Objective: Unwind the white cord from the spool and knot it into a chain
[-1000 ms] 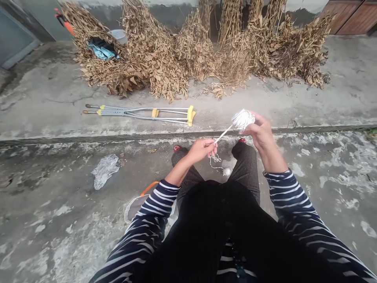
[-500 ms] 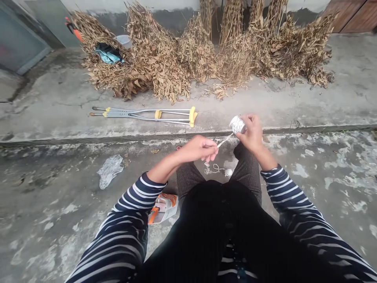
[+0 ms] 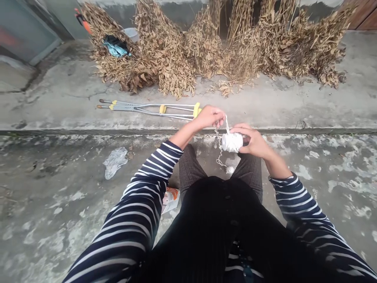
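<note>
I sit on concrete ground with my knees apart. My right hand (image 3: 253,142) is closed round a white ball of string (image 3: 232,142), held sideways in front of me. My left hand (image 3: 210,116) is raised just above and left of the ball, its fingers pinching the white string (image 3: 227,124) that runs up from the ball. A loose tail of string hangs down from my hands to a small knot or clump (image 3: 230,169) on the ground between my legs.
A pair of metal crutches (image 3: 150,109) with yellow pads lies on the raised concrete step beyond my hands. Bundles of dry leafy stalks (image 3: 206,47) lean against the far wall. A crumpled clear plastic bag (image 3: 115,161) lies left; an orange-and-white packet (image 3: 171,197) sits by my left thigh.
My left hand rose from below the ball to above it, pulling the string upward. My right hand lowered and turned the ball sideways. The view shifted slightly.
</note>
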The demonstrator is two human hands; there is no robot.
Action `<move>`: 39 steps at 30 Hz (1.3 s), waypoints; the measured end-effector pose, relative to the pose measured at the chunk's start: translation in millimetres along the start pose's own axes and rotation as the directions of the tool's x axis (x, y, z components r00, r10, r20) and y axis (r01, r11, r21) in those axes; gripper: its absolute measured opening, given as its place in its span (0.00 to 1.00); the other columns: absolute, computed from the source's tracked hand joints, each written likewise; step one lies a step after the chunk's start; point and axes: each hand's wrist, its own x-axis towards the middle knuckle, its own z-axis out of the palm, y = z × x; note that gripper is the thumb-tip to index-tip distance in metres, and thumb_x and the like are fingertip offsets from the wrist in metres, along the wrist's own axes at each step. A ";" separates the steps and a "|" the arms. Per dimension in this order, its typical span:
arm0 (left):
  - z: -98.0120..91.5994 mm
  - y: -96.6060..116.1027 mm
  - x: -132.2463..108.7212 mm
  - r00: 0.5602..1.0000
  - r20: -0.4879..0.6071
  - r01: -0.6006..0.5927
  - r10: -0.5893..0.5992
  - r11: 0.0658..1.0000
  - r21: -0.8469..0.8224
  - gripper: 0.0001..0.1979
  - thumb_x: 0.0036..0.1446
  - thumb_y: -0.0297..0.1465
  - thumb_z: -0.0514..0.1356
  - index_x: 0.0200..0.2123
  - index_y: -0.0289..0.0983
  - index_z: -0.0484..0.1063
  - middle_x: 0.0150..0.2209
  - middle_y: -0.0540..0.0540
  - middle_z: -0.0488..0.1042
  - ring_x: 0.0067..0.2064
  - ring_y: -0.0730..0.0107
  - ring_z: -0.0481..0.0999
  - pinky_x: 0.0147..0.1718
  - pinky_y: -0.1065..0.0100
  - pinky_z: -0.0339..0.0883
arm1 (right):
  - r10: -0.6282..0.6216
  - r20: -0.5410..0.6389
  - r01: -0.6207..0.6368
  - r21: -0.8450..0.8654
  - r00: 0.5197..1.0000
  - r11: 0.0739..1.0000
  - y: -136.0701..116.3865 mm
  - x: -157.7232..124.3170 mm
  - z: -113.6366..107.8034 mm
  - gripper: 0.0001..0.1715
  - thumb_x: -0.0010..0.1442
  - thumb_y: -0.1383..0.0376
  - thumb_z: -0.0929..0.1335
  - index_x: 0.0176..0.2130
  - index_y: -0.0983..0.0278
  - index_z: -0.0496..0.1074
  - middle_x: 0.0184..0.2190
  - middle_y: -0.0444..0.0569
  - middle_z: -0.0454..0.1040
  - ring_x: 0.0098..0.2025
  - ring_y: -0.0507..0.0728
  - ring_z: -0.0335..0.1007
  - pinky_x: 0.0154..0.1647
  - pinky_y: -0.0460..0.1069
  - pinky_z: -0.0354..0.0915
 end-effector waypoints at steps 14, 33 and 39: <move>59.0 -64.2 -57.9 0.972 0.217 0.152 -0.089 0.944 -0.294 0.19 0.61 0.44 0.66 0.34 0.31 0.75 0.23 0.48 0.76 0.20 0.77 0.73 0.21 0.76 0.64 | 0.304 -0.483 -0.042 0.480 0.821 0.876 13.6 22.1 -7.0 0.37 0.34 0.68 0.77 0.48 0.59 0.77 0.48 0.50 0.78 0.50 0.64 0.74 0.46 0.62 0.77; 24.3 -112.4 -73.1 0.950 0.262 0.237 -0.172 0.941 -0.242 0.22 0.52 0.47 0.71 0.32 0.32 0.77 0.27 0.45 0.79 0.26 0.74 0.77 0.26 0.74 0.69 | 0.044 -0.678 0.204 0.282 0.733 0.937 -65.0 45.7 -80.7 0.31 0.41 0.63 0.76 0.48 0.52 0.75 0.46 0.47 0.78 0.44 0.61 0.73 0.44 0.62 0.78; -29.9 -131.9 -64.1 0.961 0.045 0.277 -0.273 0.951 -0.138 0.14 0.55 0.39 0.70 0.30 0.32 0.77 0.26 0.45 0.79 0.27 0.73 0.76 0.30 0.71 0.71 | -0.006 -0.785 0.280 0.213 0.619 0.936 -103.6 32.2 -109.6 0.20 0.40 0.65 0.74 0.37 0.57 0.72 0.36 0.46 0.72 0.37 0.55 0.69 0.39 0.54 0.75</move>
